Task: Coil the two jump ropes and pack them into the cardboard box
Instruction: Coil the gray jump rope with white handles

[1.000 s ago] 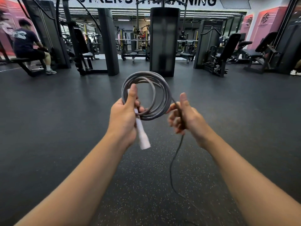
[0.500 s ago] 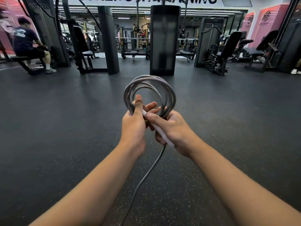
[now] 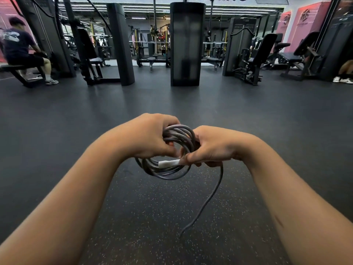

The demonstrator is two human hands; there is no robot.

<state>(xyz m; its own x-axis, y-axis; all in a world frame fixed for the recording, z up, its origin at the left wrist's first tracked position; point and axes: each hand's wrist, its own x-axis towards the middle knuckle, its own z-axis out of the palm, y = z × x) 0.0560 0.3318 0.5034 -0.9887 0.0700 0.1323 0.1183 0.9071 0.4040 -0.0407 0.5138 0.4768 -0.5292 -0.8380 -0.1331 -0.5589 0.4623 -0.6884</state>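
A grey jump rope (image 3: 168, 172) is wound into a coil of several loops between both hands, above the dark gym floor. My left hand (image 3: 147, 136) grips the coil's upper left side from above. My right hand (image 3: 212, 148) holds the coil's right side and pinches the end of the white handle (image 3: 169, 163), which lies across the lower loops. A loose tail of rope (image 3: 208, 199) hangs from my right hand down toward the floor. No cardboard box and no second rope are in view.
Dark speckled rubber floor (image 3: 172, 226) stretches all around. Black weight machines (image 3: 187, 44) and benches stand across the back. A person (image 3: 21, 50) sits on a bench at the far left. Another person's white shoes (image 3: 342, 80) show at the far right.
The coil has come down from upright and chest-high to lower and tilted flatter. My left hand has turned palm-down over it. The loose tail now hangs on the right side.
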